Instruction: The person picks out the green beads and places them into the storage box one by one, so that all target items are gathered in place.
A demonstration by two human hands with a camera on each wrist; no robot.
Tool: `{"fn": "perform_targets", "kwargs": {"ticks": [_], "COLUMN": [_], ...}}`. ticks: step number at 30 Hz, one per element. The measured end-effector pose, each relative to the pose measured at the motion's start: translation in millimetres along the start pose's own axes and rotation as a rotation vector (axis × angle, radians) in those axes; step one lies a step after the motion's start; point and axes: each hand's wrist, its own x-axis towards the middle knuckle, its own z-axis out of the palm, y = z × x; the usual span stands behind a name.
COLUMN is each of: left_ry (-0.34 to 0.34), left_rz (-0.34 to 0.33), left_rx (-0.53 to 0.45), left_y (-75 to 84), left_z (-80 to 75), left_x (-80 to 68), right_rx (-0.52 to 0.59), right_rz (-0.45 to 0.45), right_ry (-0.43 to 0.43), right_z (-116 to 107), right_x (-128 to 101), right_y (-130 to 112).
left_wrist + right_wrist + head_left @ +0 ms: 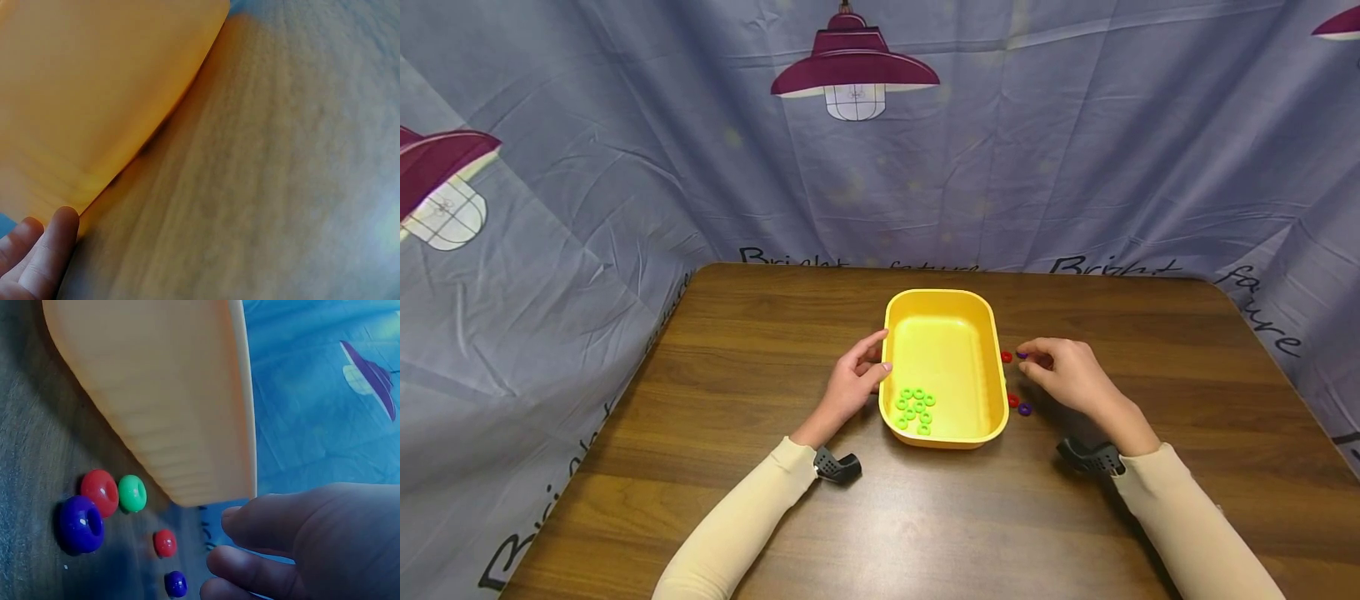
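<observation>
A yellow plastic bin (943,358) stands on the table, with several green ring-shaped beads (920,407) in its near left corner. My left hand (852,382) grips the bin's left side, thumb over the rim and fingertips against the outer wall. Just right of the bin, my right hand (1071,375) hovers with thumb and fingers parted and nothing between them. Its fingertips are close to a purple bead (176,584) and a red bead (165,542). Nearer me lie another purple bead (82,525), another red bead (100,492) and a green bead (132,493).
The brown wooden table (760,367) extends around the bin. Behind it hangs a blue-grey curtain (1037,150) printed with lamps and lettering. A black wrist mount (838,467) sits on the left wrist, and another wrist mount (1088,457) on the right.
</observation>
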Motion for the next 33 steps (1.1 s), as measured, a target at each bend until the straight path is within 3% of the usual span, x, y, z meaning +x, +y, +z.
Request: {"fn": "perform_targets", "kwargs": {"ticks": [10, 19, 33], "left_ry": [-0.010, -0.003, 0.001], "left_rz": [0.008, 0.009, 0.008], "left_rx": [-0.003, -0.009, -0.018], "left_y": [-1.2, -0.7, 0.0], "left_z": [-0.3, 0.2, 0.5], "left_x": [-0.3, -0.2, -1.1], "right_rx": [0.012, 0.034, 0.007], "right_rz": [-0.013, -0.039, -0.079], "right_ry": [-0.028, -0.100, -0.057], "right_z": [5.6, 24.1, 35.5], "right_x": [1.5, 2.4, 0.8], "right_y": [3.6, 5.8, 4.4]}}
